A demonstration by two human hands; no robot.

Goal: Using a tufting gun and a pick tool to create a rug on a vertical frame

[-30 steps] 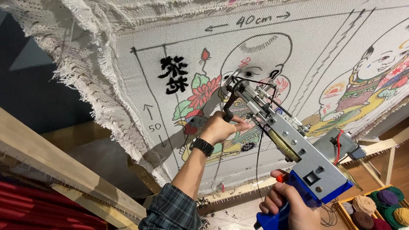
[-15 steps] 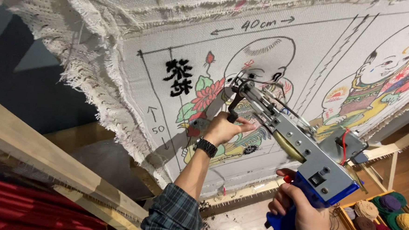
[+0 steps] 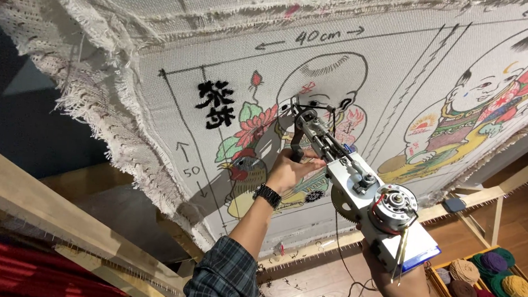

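A tufting gun [image 3: 358,183], grey metal with a round motor at the back, points its needle at a white cloth [image 3: 162,16] stretched on a wooden frame. My left hand [image 3: 290,168] grips the gun's black front handle. My right hand [image 3: 398,282] holds the blue rear grip from below and is mostly hidden by the gun body. The needle tip touches the cloth at a drawn child's head outline, beside tufted red and green flowers. A black watch [image 3: 267,196] sits on my left wrist, above a plaid sleeve.
A second coloured child figure [image 3: 476,111] is on the cloth at right. A wooden tray [image 3: 432,278] with several yarn balls stands at the lower right. The wooden frame beam [image 3: 44,209] crosses the lower left. A cord [image 3: 342,273] hangs from the gun to the wooden floor.
The gun has swung so that its motor end now faces the camera, and its needle has moved up to the drawn head. Both hands kept their grip.
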